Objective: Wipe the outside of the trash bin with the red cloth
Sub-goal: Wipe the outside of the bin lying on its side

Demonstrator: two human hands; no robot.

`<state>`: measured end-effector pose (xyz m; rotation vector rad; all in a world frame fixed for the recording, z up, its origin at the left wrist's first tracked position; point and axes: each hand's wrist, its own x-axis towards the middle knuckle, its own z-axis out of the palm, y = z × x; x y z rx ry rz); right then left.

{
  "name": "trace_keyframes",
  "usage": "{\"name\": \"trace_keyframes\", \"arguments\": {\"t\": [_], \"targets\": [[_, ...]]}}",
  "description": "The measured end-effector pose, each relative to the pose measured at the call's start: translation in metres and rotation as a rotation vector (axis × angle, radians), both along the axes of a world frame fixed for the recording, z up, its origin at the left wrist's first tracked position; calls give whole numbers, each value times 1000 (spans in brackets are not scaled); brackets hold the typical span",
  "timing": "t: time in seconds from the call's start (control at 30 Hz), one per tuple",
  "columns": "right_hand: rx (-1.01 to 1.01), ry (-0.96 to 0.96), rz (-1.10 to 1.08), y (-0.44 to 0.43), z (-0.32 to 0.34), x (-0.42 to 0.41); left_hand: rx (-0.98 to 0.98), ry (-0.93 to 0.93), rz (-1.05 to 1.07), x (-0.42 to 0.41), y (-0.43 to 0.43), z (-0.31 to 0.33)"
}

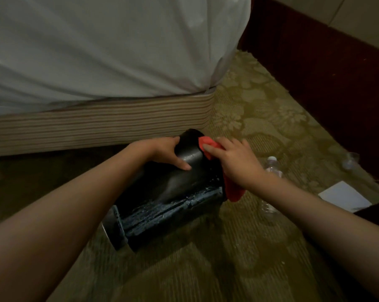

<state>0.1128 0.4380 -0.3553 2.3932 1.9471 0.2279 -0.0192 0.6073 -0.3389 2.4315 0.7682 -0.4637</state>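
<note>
I find the trash bin point(162, 192) on its side on the carpet point(206, 258), its long axis running away from me toward the bed point(97, 125). The left hand point(162, 151) clasps the far end from above. The right hand point(234, 162) presses the red cloth point(208, 144) flat-fingered against the flank beside it. I judge the next stroke runs back toward the wrist.

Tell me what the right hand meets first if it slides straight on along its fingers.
The right hand presses the cloth on the bin; sliding on, it would likely meet the left hand holding the bin, though depth is unclear.
</note>
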Motion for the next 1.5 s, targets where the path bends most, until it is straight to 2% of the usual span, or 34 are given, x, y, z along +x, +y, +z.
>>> {"name": "trace_keyframes", "arguments": {"t": [0.1,0.17,0.3,0.53,0.67,0.8,0.87,1.0,1.1,1.33,1.5], "targets": [[103,1,58,-41,-11,-7,-4,-13,6,0,1,-1],[102,-30,38,-43,-13,-9,10,-23,3,0,-2,-2],[9,-82,-9,-12,-2,-7,-39,-32,15,0,1,-3],[36,-162,-89,37,3,-19,-72,-53,15,-1,5,-5],[54,-89,60,-18,-8,-20,-125,-47,35,-1,8,-3],[71,-123,142,-43,-15,-11,-134,-46,37,-1,9,-4],[84,-132,134,-25,-5,-9,-132,-42,34,0,8,-5],[9,-78,-34,45,16,-10,-75,-45,3,-1,9,-7],[-26,-76,-41,70,17,-11,-83,-56,-2,-2,12,-9],[124,32,91,-35,-11,-18,-123,-35,43,-2,11,-7],[137,-16,112,-27,-6,-15,-102,-24,48,-2,9,-7]]}}
